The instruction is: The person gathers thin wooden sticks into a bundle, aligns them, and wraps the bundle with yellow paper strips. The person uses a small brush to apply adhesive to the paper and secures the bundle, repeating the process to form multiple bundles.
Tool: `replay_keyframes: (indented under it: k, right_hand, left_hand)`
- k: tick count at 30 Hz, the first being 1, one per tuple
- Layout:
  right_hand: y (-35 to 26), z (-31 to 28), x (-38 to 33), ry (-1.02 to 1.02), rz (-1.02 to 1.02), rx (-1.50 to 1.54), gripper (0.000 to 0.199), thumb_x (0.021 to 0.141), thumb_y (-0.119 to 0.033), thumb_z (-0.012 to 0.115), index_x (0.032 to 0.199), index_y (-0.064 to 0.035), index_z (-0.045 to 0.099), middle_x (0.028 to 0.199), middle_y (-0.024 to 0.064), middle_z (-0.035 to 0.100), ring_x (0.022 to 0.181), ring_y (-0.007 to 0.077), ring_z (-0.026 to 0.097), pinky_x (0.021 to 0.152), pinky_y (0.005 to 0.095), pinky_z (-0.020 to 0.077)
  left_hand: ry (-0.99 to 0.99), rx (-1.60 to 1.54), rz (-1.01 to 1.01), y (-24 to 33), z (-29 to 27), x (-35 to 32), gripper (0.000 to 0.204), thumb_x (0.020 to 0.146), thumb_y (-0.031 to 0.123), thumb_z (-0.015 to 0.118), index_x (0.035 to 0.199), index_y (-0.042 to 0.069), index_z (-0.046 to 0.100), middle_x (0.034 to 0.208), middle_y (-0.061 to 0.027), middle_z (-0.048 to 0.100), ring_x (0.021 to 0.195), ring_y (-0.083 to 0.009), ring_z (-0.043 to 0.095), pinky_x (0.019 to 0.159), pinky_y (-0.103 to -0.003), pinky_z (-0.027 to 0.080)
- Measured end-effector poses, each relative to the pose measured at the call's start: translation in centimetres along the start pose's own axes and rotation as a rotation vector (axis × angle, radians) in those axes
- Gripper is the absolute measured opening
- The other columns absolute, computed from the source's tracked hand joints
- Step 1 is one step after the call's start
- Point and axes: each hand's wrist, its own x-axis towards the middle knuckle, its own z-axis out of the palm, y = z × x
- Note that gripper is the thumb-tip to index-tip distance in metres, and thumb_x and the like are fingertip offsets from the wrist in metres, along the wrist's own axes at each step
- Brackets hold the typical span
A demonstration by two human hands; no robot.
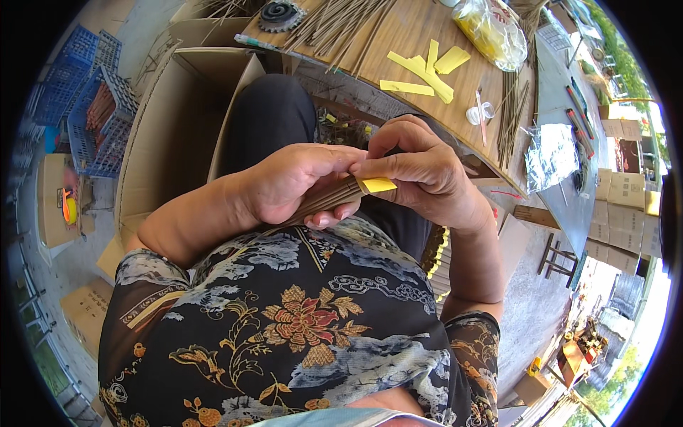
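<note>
My left hand point(292, 181) is closed around a bundle of thin brown sticks point(329, 197), held over my lap. My right hand point(427, 171) pinches a yellow paper strip point(377, 185) wrapped around the end of that bundle. Both hands touch each other above my dark trousers. The far end of the bundle is hidden inside my right palm.
A wooden table point(405, 43) ahead holds more yellow strips point(423, 67), loose sticks point(334, 25), a yellow-filled plastic bag point(491, 28) and a small clear cup point(480, 112). An open cardboard box point(178, 121) stands at my left, blue crates point(92, 107) beyond it.
</note>
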Motion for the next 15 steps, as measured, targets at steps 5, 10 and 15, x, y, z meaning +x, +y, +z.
replay_keyframes:
  k: [5, 10, 15]
  right_hand:
    - [0.3, 0.5, -0.2, 0.045, 0.096, 0.177, 0.018, 0.072, -0.010, 0.069, 0.090, -0.0069, 0.066, 0.086, 0.0061, 0.055, 0.079, 0.0186, 0.054, 0.068, 0.0285, 0.0445]
    - [-0.6, 1.0, 0.1, 0.169, 0.475, 0.663, 0.012, 0.077, -0.010, 0.064, 0.086, -0.0009, 0.065, 0.079, 0.0024, 0.057, 0.073, 0.0085, 0.052, 0.068, 0.0227, 0.0424]
    - [0.5, 0.8, 0.2, 0.426, 0.738, 1.108, 0.010, 0.078, -0.007, 0.057, 0.078, 0.0014, 0.063, 0.075, 0.0039, 0.061, 0.066, 0.0099, 0.056, 0.065, 0.0221, 0.0443]
  left_hand:
    - [-0.063, -0.009, 0.003, 0.4, -0.3, 0.0, 0.028, 0.090, 0.025, 0.030, 0.101, 0.006, 0.048, 0.066, -0.0086, 0.052, 0.044, -0.0132, 0.046, 0.041, -0.022, 0.038]
    - [-0.066, -0.090, -0.044, 0.6, -0.6, 0.1, 0.030, 0.090, 0.026, 0.031, 0.104, 0.006, 0.047, 0.066, -0.0108, 0.052, 0.044, -0.0146, 0.046, 0.042, -0.022, 0.039]
    - [-0.097, -0.049, 0.020, 0.4, -0.7, 0.3, 0.044, 0.078, 0.022, 0.048, 0.116, 0.001, 0.041, 0.065, -0.0104, 0.052, 0.044, -0.0128, 0.045, 0.040, -0.021, 0.037]
